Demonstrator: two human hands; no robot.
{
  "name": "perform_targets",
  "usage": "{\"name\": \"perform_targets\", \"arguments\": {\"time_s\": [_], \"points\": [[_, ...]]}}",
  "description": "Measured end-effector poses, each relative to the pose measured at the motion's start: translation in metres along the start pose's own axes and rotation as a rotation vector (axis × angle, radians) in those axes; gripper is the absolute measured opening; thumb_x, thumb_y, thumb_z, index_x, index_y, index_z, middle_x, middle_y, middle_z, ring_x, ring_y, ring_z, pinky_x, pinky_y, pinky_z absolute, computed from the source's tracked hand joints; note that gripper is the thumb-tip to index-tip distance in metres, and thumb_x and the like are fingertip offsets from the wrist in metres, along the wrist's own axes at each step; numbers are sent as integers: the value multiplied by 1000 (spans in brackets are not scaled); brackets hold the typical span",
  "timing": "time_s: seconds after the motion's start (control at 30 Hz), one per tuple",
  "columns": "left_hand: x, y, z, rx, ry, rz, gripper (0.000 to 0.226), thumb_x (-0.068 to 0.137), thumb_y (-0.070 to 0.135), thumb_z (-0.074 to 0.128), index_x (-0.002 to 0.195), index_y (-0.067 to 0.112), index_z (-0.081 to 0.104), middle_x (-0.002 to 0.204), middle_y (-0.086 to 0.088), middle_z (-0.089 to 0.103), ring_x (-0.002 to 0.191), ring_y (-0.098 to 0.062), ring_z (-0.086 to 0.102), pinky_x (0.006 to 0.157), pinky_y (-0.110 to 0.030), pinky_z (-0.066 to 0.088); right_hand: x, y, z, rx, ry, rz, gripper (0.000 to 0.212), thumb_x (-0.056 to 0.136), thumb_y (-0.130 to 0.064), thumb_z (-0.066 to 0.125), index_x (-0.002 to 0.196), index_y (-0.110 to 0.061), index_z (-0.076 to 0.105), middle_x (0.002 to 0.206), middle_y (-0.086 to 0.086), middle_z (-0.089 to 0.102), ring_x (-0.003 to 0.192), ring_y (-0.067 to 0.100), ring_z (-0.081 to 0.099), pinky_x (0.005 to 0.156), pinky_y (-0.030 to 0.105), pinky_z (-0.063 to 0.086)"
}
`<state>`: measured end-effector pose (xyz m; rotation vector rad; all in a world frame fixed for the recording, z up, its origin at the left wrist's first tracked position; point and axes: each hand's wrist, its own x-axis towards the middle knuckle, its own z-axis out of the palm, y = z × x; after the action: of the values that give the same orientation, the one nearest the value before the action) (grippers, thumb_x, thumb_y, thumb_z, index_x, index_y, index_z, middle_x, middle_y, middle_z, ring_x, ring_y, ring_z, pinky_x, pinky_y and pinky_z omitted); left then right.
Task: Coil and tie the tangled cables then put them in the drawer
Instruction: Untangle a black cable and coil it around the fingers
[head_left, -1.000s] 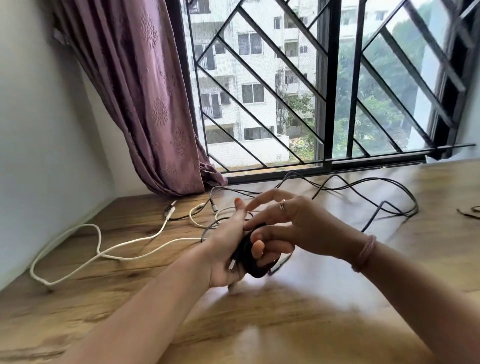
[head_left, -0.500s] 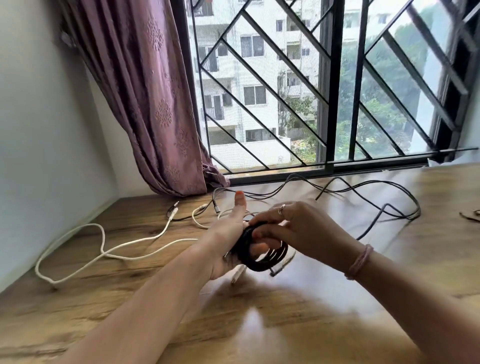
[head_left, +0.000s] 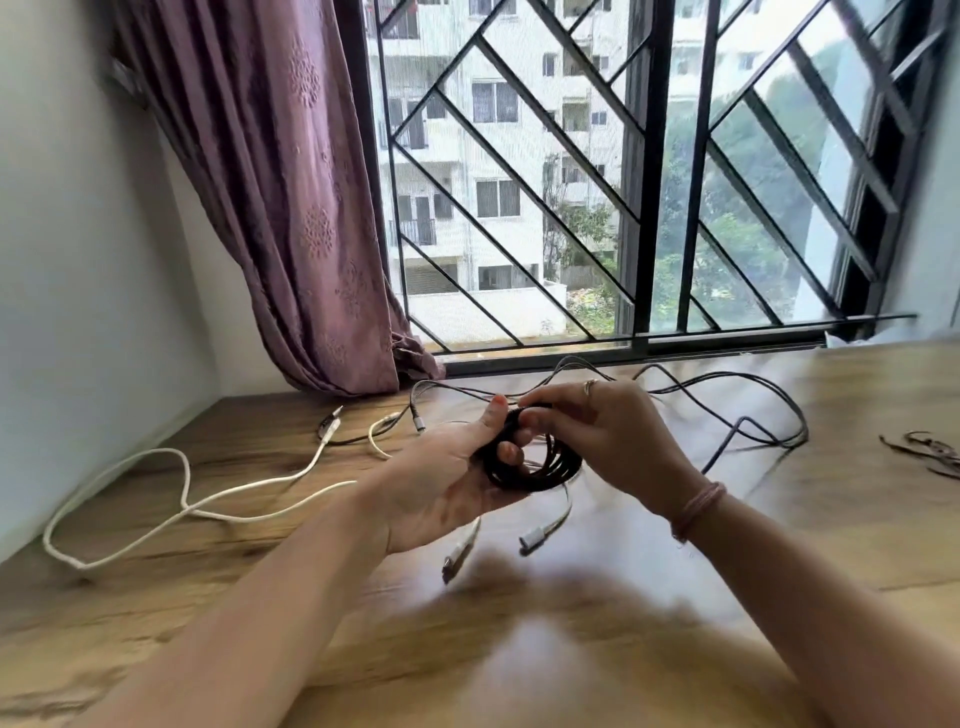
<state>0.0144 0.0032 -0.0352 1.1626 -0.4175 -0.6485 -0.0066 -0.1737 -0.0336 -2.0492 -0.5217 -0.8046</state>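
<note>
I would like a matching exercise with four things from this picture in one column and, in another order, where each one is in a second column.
Things:
1. black coiled cable
2. white cable
3. curtain
4. long black cable

Places:
a. hanging at the left side of the window
b. lying loose on the table, left of the hands
c. held between the left hand and the right hand
d. spread on the table below the window, behind the right hand

Pairs: 1-c, 2-b, 3-a, 4-d
</note>
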Motion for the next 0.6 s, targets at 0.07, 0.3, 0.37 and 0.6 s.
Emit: {"name": "perform_targets", "arguments": {"time_s": [0.07, 0.3, 0.37, 0.6], "points": [[3, -4, 5, -51, 25, 52, 28, 82, 33, 58, 93, 7, 61, 66, 3, 57, 67, -8, 46, 94, -39, 49, 1, 1, 0, 137, -18, 83, 16, 79, -10, 74, 95, -6, 75, 81, 5, 75, 74, 8, 69, 78, 27, 56], [9, -19, 9, -61, 149, 93, 19, 94, 27, 51, 84, 11, 53, 55, 5, 46, 61, -9, 37, 85, -32, 52, -1, 6, -12, 586, -249, 475, 26, 86, -10, 63, 109, 2, 67, 105, 23, 68, 94, 25, 65, 81, 28, 55], [10, -22, 10, -76, 153, 102, 20, 94, 26, 51, 83, 10, 52, 53, 5, 46, 62, -10, 36, 77, -30, 55, 2, 9, -22, 615, -187, 489, 26, 88, -15, 60, 108, 1, 67, 104, 18, 68, 93, 21, 66, 80, 25, 54], [9, -24, 10, -35, 190, 126, 26, 96, 28, 50, 75, 12, 50, 49, 5, 38, 57, -11, 40, 69, -29, 55, -25, 53, -80, -102, 196, 442, 17, 88, -22, 65, 95, -9, 74, 89, 9, 74, 88, 21, 69, 83, 35, 52]]}}
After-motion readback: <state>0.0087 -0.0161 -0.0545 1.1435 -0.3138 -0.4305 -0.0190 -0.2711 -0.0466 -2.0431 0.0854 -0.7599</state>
